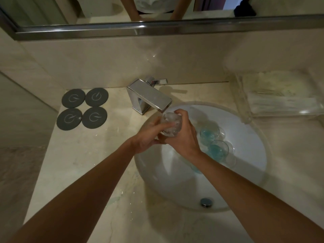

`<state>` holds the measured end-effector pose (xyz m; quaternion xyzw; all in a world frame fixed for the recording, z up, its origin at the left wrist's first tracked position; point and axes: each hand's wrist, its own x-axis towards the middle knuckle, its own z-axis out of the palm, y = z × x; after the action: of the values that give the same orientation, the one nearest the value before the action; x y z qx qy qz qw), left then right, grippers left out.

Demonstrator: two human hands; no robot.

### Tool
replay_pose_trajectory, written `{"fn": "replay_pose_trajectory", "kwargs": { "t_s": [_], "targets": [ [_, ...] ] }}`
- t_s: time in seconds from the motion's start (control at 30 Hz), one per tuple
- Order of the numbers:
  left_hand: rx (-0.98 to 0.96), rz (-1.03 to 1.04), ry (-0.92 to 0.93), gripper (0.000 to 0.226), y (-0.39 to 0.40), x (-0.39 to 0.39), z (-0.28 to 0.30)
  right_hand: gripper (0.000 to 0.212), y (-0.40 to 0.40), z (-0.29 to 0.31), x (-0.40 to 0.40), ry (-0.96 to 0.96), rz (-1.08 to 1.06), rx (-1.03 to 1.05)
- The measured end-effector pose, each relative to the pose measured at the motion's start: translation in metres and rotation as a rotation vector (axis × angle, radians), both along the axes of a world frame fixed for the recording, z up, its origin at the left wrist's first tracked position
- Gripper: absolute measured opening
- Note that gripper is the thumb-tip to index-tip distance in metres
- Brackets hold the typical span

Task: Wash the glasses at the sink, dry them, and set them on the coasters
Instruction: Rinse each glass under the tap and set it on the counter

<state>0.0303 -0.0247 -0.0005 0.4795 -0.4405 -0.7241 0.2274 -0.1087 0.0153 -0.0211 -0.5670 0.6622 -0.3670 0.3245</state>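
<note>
Both hands — left hand, right hand — grip a foam-blurred glass, fingers curled, half hiding it.

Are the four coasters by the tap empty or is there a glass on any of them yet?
Empty. All four coasters lie bare; one glass is in both hands under the faucet.

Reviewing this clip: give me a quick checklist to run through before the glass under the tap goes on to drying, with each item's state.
1. Glass gripped: ok, left hand and right hand both hold it.
2. Glass under faucet spout: ok.
3. Rinsed clean: cannot tell, suds or water blur it.
4. Four coasters free: ok, nothing on them.
5. Towels within reach: ok, folded right of the sink.
6. Other glasses washed: not ok, blue liquid inside.
</note>
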Motion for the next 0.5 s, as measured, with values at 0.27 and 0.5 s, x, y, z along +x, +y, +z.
{"fn": "replay_pose_trajectory", "kwargs": {
  "t_s": [0.27,0.5],
  "targets": [
    [0.184,0.089,0.136,0.053,0.008,0.009,-0.016,0.029,-0.002,0.005,-0.001,-0.129,-0.021,0.129],
    [0.179,0.224,0.103,0.046,0.006,-0.001,-0.018,0.021,-0.009,0.017,-0.009,-0.321,0.102,0.323]
  ]
}}
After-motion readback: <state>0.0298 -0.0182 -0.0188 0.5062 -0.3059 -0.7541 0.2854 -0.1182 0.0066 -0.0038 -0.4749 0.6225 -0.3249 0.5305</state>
